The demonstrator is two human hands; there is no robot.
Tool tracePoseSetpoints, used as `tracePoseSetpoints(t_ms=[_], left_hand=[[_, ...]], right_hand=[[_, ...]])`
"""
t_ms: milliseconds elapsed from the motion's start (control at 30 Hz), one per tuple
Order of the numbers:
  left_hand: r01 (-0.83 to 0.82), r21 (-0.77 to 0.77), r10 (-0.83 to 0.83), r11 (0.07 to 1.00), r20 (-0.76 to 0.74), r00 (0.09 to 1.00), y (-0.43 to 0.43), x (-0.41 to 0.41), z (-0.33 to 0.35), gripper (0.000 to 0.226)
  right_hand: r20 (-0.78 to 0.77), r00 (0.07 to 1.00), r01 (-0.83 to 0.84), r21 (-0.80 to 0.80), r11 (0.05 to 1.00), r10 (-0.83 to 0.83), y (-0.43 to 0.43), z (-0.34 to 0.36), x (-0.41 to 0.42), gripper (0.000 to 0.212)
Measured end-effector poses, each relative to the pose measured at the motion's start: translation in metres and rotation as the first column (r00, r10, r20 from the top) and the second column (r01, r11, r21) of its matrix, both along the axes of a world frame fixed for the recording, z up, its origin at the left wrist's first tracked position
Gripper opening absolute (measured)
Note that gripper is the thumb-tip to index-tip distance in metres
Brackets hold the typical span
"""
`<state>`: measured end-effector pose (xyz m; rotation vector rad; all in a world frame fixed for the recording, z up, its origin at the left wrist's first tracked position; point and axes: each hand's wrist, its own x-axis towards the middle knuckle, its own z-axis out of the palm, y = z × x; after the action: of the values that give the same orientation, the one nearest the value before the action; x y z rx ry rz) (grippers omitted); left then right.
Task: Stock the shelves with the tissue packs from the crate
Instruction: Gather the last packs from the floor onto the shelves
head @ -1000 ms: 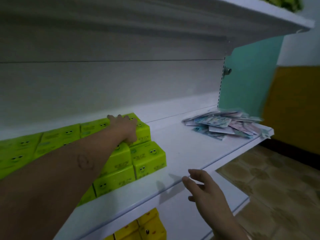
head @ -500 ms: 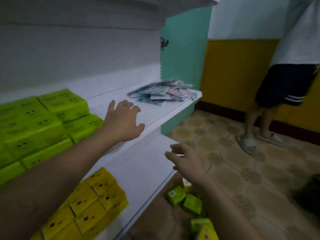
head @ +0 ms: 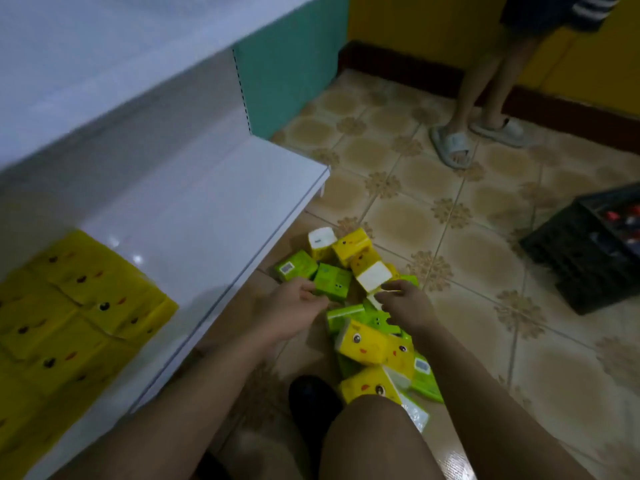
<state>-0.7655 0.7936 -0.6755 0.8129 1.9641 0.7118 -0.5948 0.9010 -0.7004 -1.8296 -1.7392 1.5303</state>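
A loose pile of green and yellow tissue packs (head: 374,344) lies on the tiled floor beside the white lower shelf (head: 214,216). My left hand (head: 291,310) reaches into the pile, and its thumb and fingers close round the near corner of a green tissue pack (head: 334,282). Just right of it, my right hand (head: 407,306) hovers with loosely curled fingers, its fingertips at the white end of a yellow pack (head: 372,275). Several yellow packs (head: 83,306) stand in rows on the left of the lower shelf.
A black crate (head: 588,258) with some items inside stands on the floor at the right. Another person in slippers (head: 453,147) stands by the yellow wall at the back. My knee (head: 374,441) and dark shoe (head: 311,400) are just below the pile.
My view dropped from the upper shelf to the floor. Both hands came down off the shelf to the pile, and my left hand took hold of a green pack.
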Motion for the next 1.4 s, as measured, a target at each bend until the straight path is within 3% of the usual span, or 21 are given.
tracePoseSetpoints(t_ms=[67,167,300,367,533,700,767,833,900,967,1067,1167,1267,1400], left_hand=[[-0.043,-0.054,0.047,0.998,0.070,0.996,0.005,0.004,-0.045,0.023],[-0.034,-0.181,0.067,0.983,0.175,0.982,0.013,0.009,-0.104,0.028],[-0.060,-0.280,0.138,0.958,0.268,0.954,0.017,0.006,-0.157,0.030],[-0.096,-0.307,0.192,0.947,0.303,0.933,0.016,0.000,-0.174,0.029],[-0.130,-0.333,0.241,0.934,0.317,0.917,0.006,-0.022,-0.203,0.030],[-0.072,-0.299,0.169,0.952,0.314,0.934,0.000,-0.020,-0.201,0.038],[0.051,-0.260,0.000,0.964,0.194,0.981,-0.003,-0.023,-0.187,0.049],[0.215,-0.167,-0.222,0.962,-0.029,0.975,-0.004,-0.032,-0.169,0.062],[0.420,-0.094,-0.429,0.902,-0.288,0.856,-0.003,-0.044,-0.151,0.078],[0.558,-0.104,-0.523,0.823,-0.521,0.674,0.001,-0.060,-0.135,0.097],[0.607,-0.154,-0.506,0.780,-0.727,0.465,0.003,-0.093,-0.108,0.116],[0.548,-0.180,-0.427,0.817,-0.827,0.366,-0.006,-0.139,-0.080,0.122],[0.432,-0.171,-0.346,0.886,-0.863,0.369,-0.020,-0.184,-0.068,0.120],[0.201,-0.099,-0.200,0.974,-0.793,0.575,-0.023,-0.243,-0.072,0.121]], right_hand=[[0.174,0.979,-0.100,-0.025,0.995,0.103,0.004,-0.052,0.007,0.042],[0.433,0.859,-0.272,-0.065,0.960,0.272,0.003,-0.125,0.011,0.065],[0.597,0.717,-0.376,-0.103,0.921,0.359,0.005,-0.198,0.006,0.093],[0.588,0.730,-0.335,-0.138,0.932,0.350,0.010,-0.224,0.004,0.100],[0.425,0.876,-0.142,-0.226,0.964,0.229,0.024,-0.255,0.008,0.111],[0.392,0.890,-0.156,-0.223,0.962,0.235,0.026,-0.239,0.011,0.088],[0.385,0.888,-0.193,-0.186,0.963,0.252,0.027,-0.218,0.009,0.079],[0.350,0.896,-0.233,-0.154,0.960,0.273,0.030,-0.189,-0.002,0.077],[0.233,0.934,-0.239,-0.156,0.958,0.271,0.032,-0.156,-0.025,0.062],[0.055,0.966,-0.240,-0.169,0.956,0.252,0.033,-0.123,-0.058,0.046],[-0.139,0.942,-0.329,-0.199,0.923,0.306,0.030,-0.082,-0.124,0.040],[-0.241,0.904,-0.400,-0.194,0.896,0.352,0.020,-0.051,-0.190,0.036],[-0.319,0.874,-0.439,-0.188,0.879,0.367,0.012,-0.030,-0.243,0.041],[-0.343,0.878,-0.394,-0.124,0.911,0.333,0.017,-0.031,-0.290,0.053]])
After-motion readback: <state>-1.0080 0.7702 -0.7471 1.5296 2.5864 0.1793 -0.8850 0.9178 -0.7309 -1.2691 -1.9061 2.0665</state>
